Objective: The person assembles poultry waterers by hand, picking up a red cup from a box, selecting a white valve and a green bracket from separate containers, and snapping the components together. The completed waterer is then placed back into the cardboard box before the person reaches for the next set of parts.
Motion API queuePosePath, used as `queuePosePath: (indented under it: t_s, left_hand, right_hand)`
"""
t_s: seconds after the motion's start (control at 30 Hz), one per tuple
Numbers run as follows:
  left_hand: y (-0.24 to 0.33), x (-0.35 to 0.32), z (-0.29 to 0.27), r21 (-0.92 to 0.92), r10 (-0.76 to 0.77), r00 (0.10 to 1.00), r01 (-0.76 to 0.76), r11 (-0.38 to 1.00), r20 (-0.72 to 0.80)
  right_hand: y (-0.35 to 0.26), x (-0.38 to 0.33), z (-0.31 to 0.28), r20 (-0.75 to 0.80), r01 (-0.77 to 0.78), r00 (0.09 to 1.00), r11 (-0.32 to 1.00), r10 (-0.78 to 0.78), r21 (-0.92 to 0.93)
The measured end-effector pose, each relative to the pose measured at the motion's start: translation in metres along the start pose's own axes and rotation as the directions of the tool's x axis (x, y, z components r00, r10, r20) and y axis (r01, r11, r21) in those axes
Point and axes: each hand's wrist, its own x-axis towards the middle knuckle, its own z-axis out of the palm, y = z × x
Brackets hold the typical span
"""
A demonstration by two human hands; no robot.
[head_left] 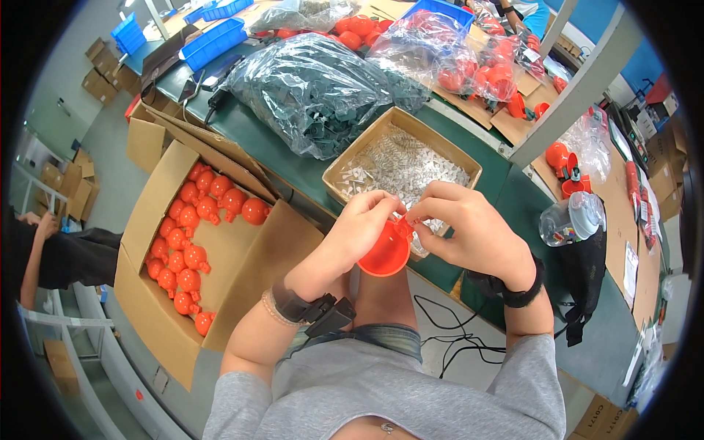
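Note:
A red plastic cup [385, 253] with a small lug at its upper right hangs in front of my body, its round bowl facing up. My left hand [367, 220] is closed on the cup's rim near the lug. Thumb and fingertips of my right hand [462, 220] pinch together at the lug; whether a small part is also between them is hidden. Just beyond both hands, a shallow cardboard box [400, 158] holds metal springs and small white pieces. The right hand partly covers its near corner.
To the left, an open carton [165, 220] contains several red cups. A large clear bag of dark green parts [308, 92] lies on the green table [506, 191]. At the right stand a clear jar with a pale lid [576, 220] and a grey post [579, 81]. Black cables [455, 334] hang below.

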Motion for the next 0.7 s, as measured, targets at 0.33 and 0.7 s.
queuePosePath:
  t_s: [0.33,0.7]
  left_hand:
    - [-0.014,-0.002,0.005,0.071,0.136,0.99,-0.139,0.988,0.037]
    - [-0.006,-0.022,-0.008,-0.268,-0.059,0.98,0.109,0.957,0.188]
  right_hand:
    - [-0.018,-0.004,0.005,-0.022,-0.051,0.999,0.994,0.049,-0.101]
    - [-0.014,0.005,0.013,-0.017,-0.06,0.998,0.998,0.061,0.031]
